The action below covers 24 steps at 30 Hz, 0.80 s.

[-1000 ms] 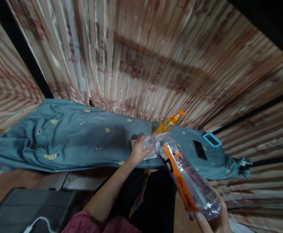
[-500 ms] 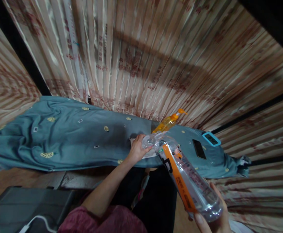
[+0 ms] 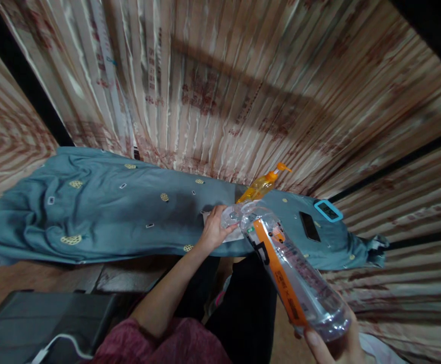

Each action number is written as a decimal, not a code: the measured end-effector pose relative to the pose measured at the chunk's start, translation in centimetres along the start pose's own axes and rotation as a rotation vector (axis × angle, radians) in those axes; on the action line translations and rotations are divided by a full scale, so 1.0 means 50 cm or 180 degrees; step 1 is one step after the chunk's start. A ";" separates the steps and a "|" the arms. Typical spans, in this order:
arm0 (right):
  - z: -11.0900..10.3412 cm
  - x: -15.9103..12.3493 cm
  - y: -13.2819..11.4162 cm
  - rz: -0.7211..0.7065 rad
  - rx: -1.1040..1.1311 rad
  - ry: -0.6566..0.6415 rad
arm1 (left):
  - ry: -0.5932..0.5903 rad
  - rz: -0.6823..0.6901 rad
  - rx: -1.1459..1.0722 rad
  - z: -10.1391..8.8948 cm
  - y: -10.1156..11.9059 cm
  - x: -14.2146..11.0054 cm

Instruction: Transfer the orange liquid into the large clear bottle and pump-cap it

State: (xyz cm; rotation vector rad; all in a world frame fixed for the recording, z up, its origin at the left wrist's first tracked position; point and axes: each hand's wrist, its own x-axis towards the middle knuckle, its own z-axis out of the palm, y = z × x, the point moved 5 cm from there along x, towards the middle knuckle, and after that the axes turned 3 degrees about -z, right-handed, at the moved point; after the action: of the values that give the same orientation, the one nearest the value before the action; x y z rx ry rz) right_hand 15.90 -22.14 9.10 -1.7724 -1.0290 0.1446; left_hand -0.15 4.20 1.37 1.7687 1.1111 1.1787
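My right hand (image 3: 334,338) is wrapped round the base of a large clear bottle (image 3: 284,268) with an orange and silver label. The bottle is tilted, its base toward me and its neck end up at my left hand. My left hand (image 3: 214,228) grips a small clear container (image 3: 231,216) whose kind I cannot make out. The large bottle's neck end meets that container, though the exact contact is hard to see. A white paper or cloth (image 3: 235,235) lies beneath them. Just behind stands an orange pump bottle (image 3: 258,187) with yellow-orange liquid.
A green-blue patterned cloth (image 3: 102,212) covers the long narrow table. To the right lie a dark phone (image 3: 309,226) and a blue-framed digital clock (image 3: 328,210). A dark grey case (image 3: 49,318) with a white cable (image 3: 63,339) sits at the lower left. Curtains (image 3: 205,91) hang behind.
The view has shifted slightly. Both hands keep their hold, and the large bottle stays tilted against the small clear container with little visible movement.
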 end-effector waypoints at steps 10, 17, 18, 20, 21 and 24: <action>-0.002 -0.001 -0.004 -0.0127 -0.0036 -0.0060 | 0.0039 0.0048 0.0005 0.001 -0.004 -0.001; 0.001 -0.005 0.000 0.0000 0.0064 -0.0066 | 0.0032 0.0033 -0.0012 -0.002 0.005 0.001; 0.001 -0.004 -0.001 -0.0013 0.0073 -0.0062 | 0.0034 0.0030 -0.0010 -0.003 0.006 0.001; 0.003 -0.002 -0.003 -0.0062 0.0081 -0.0062 | 0.0040 0.0032 -0.0009 -0.003 0.007 0.001; 0.003 -0.001 -0.004 -0.0087 0.0080 -0.0062 | 0.0041 0.0033 -0.0008 -0.003 0.007 0.001; 0.002 0.002 -0.006 -0.0087 0.0072 -0.0041 | 0.0055 0.0037 0.0004 -0.002 0.005 0.000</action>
State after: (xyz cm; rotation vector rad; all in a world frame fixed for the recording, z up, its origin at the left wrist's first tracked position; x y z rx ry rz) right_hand 15.72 -21.95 9.35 -1.7384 -1.0566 0.1503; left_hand -0.18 4.13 1.63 1.7712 1.1132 1.2025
